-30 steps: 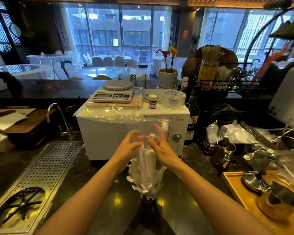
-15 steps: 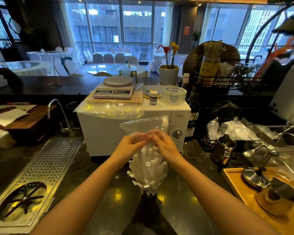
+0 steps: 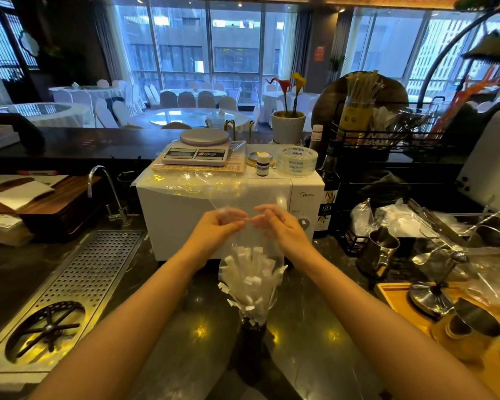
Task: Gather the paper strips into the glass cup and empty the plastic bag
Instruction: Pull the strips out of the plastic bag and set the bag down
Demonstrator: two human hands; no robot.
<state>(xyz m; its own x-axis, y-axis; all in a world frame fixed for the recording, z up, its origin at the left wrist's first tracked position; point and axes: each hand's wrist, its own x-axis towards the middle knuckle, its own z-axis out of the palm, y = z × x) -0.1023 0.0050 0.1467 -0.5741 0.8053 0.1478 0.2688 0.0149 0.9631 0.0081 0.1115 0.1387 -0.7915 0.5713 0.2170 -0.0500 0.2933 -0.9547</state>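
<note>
A clear plastic bag [image 3: 250, 249] hangs mouth-down over a narrow glass cup [image 3: 253, 327] standing on the dark counter. White paper strips [image 3: 250, 280] fan out inside the bag, their lower ends bunched in the cup. My left hand [image 3: 214, 229] and my right hand [image 3: 280, 229] pinch the bag's upper end between fingertips, side by side, just above the strips. Most of the cup is dark and hard to make out.
A white microwave [image 3: 185, 215] stands right behind the bag, with a scale [image 3: 198, 148] and tape roll [image 3: 297, 161] on top. A perforated steel drain tray [image 3: 78, 284] lies left. Metal cups [image 3: 378, 249] and a wooden tray [image 3: 401, 307] crowd the right.
The bag's loose top, upright before, has been drawn down between my fingers. My hands sit a little higher above the strips, and the strips have settled lower toward the cup.
</note>
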